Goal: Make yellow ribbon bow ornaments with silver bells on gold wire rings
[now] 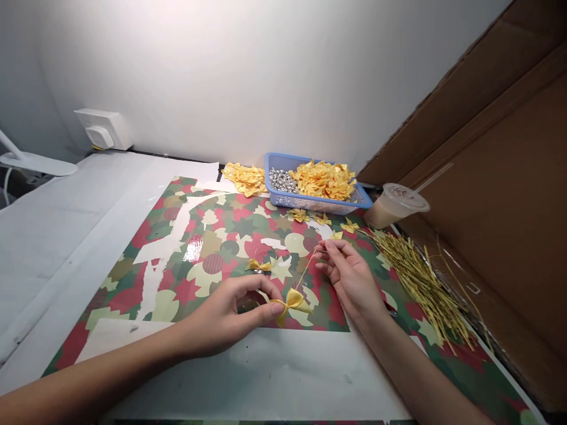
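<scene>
My left hand (230,310) pinches a yellow ribbon bow (297,302) by one side, between thumb and fingertips, just above the patterned sheet. A thin golden cord (305,270) runs from the bow up to my right hand (352,280). The thumb and index finger there are closed on the cord's upper end, the other fingers curled below. Just beyond my left hand lies another yellow bow (259,265) with small silver beads or bells at its middle. Part of a small dark object (390,309) shows beside my right wrist, mostly hidden.
A blue basket (319,205) at the wall holds silver beads and yellow bows. More bows (245,179) are heaped left of it; several lie in front. Golden cords (425,286) lie at right, near a lidded plastic cup (394,206) and tall cardboard (496,195).
</scene>
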Motion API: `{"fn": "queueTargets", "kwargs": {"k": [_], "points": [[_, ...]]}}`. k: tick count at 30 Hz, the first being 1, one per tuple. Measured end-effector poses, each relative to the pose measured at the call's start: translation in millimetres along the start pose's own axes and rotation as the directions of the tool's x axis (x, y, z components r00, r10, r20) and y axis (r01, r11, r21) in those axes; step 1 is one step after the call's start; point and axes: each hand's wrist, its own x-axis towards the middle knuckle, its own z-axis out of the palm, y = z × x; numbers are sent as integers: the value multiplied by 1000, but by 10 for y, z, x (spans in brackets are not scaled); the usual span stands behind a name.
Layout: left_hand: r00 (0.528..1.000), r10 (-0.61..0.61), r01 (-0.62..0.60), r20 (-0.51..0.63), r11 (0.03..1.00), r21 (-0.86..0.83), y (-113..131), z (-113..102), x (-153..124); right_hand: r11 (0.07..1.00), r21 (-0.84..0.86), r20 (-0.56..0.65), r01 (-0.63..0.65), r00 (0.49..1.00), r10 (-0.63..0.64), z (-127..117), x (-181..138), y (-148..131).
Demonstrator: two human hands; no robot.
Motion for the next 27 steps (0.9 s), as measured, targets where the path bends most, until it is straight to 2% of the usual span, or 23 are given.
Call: {"fn": "queueTargets", "kwargs": {"k": [4,7,10,13,15,20,27], "points": [[998,70,-69,2,994,89,-23,-11,-6,998,-21,-18,55,998,-56,8,3,-2],[969,247,-228,-17,918,325,-59,-21,-1,995,-31,-32,97,995,-98,13,2,-9],[875,484,-417,27,722,553,-103,-28,12,989,-44,-47,143,988,-145,16,6,-10],[777,620,-512,109,522,682,-123,-34,34,980,-67,-58,189,980,-193,8,19,-2],[738,656,-533,156,425,732,-120,-40,50,971,-86,-58,223,972,-228,-2,30,7],[701,680,-530,215,294,796,-120,-65,84,931,-149,-51,334,937,-345,-24,43,25],[695,664,-554,275,251,794,-189,-100,146,828,-261,-57,495,849,-526,-14,38,4]]}}
